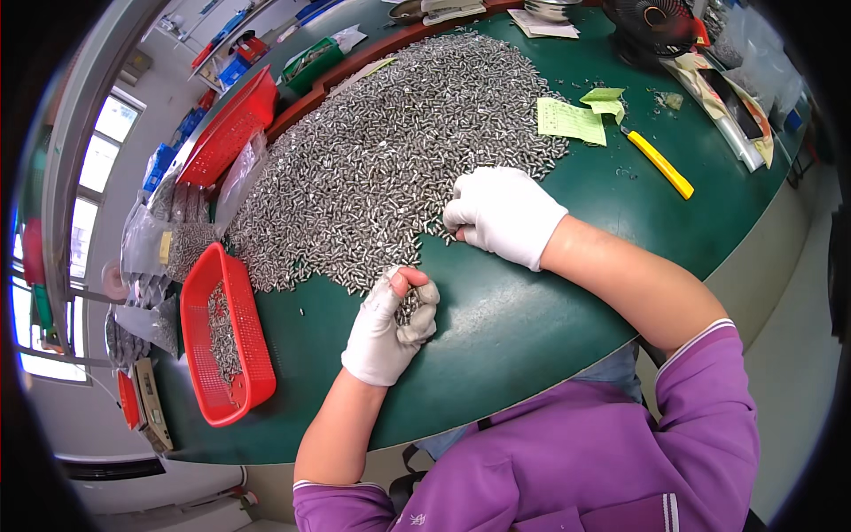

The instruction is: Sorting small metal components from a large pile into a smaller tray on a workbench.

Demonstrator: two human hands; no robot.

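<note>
A wide heap of small silvery metal pins [381,142] covers much of the green tabletop [523,306]. My left hand [390,328], in a white glove with bare fingertips showing, is curled palm up around a clutch of these pins at the heap's near edge. My right hand [505,215], gloved in white too, lies palm down at the heap's near right edge. Its fingers are bent together against the pins, and whatever is between the fingertips is hidden. Left of my left hand stands a red perforated basket [263,377] with some pins in its bottom.
A yellow utility knife [660,164] and yellow-green paper slips [572,121] lie right of the heap. Farther back are a black fan [651,27] and a phone [731,102]. Another red basket [235,124], a green bin [312,66] and bags of pins [186,248] line the left side.
</note>
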